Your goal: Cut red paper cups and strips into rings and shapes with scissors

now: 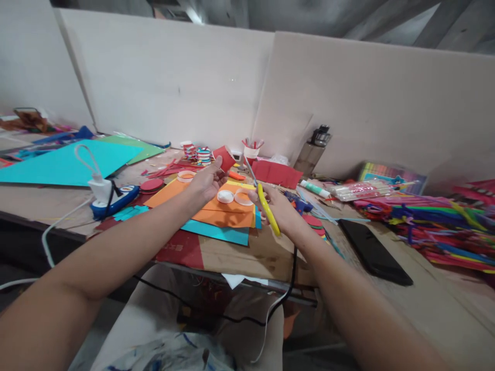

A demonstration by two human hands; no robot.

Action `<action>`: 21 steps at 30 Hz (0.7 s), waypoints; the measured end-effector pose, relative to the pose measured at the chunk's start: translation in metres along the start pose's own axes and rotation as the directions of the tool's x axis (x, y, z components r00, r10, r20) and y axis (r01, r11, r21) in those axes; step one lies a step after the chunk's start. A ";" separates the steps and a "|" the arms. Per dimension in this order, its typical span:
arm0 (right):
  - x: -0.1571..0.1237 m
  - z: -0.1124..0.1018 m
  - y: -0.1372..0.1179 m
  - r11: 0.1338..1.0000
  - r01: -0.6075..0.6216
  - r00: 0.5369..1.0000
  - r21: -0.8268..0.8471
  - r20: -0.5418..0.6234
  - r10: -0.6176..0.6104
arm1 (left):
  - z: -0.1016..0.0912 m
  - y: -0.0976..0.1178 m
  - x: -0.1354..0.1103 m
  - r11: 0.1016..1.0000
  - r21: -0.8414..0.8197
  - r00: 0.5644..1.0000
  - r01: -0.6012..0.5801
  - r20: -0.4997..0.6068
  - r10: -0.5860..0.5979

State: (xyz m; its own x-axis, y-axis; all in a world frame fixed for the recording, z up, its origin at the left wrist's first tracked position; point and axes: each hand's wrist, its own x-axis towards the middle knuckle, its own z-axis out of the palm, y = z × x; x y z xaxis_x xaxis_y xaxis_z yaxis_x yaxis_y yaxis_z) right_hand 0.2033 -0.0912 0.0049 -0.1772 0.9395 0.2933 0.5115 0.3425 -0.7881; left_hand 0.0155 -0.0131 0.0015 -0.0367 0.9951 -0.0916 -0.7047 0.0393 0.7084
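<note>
The orange paper (216, 217) lies on the worktop (270, 260) in front of the person, and I use it as the mark for all places. The left hand (209, 183) is closed around a red cup (228, 158), which it holds in the air at the far side of the orange paper, with the fingers pressed on the wall of the cup. The right hand (280, 206) grasps the scissors (263, 198) by their yellow handles, above the right edge of the orange paper. The blades point away from the person; whether they stand apart I cannot tell.

On the orange paper there lie a white disc (225, 196) and, just beside it on the right, a white ring (243, 204). A blue sheet (220, 235) comes out from below the near edge of the orange paper. To the left of the orange paper are red discs (151, 185) and, more far, a blue power strip (116, 202) with a white plug on it. Behind the orange paper stands a white cup (251, 152) with red sticks inside, and near to this cup is a red sheet (276, 174). Well to the right of the orange paper lies a black phone (374, 251).
</note>
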 end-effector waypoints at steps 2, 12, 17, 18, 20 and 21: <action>-0.002 0.000 -0.005 0.995 -0.008 0.998 -0.101 0.065 0.015 | 0.000 0.000 0.001 0.999 -0.033 1.000 -0.002 0.001 0.002; -0.008 0.002 -0.013 0.969 -0.005 0.982 -0.247 0.180 0.051 | 0.000 -0.003 -0.004 1.000 0.013 0.999 0.002 -0.037 -0.002; -0.008 0.004 -0.012 0.967 -0.004 0.979 -0.257 0.196 0.056 | -0.001 -0.007 -0.003 0.998 0.048 0.999 -0.044 -0.010 0.044; -0.007 0.004 -0.012 0.967 -0.006 0.979 -0.254 0.196 0.058 | -0.001 -0.008 -0.003 0.998 0.048 0.999 -0.051 -0.007 0.051; -0.007 0.004 -0.012 0.968 -0.004 0.980 -0.252 0.193 0.055 | -0.001 -0.008 -0.003 0.997 0.046 0.998 -0.061 -0.003 0.061; -0.007 0.004 -0.012 0.968 -0.002 0.981 -0.253 0.189 0.052 | -0.001 -0.008 -0.003 0.997 0.045 0.998 -0.064 0.001 0.064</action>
State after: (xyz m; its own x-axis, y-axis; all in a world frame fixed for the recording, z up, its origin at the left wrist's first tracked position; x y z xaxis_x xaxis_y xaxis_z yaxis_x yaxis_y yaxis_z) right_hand 0.1947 -0.1021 0.0098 -0.3065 0.9409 0.1443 0.7077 0.3266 -0.6264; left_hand 0.0206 -0.0165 -0.0045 -0.0807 0.9957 -0.0453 -0.6686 -0.0203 0.7433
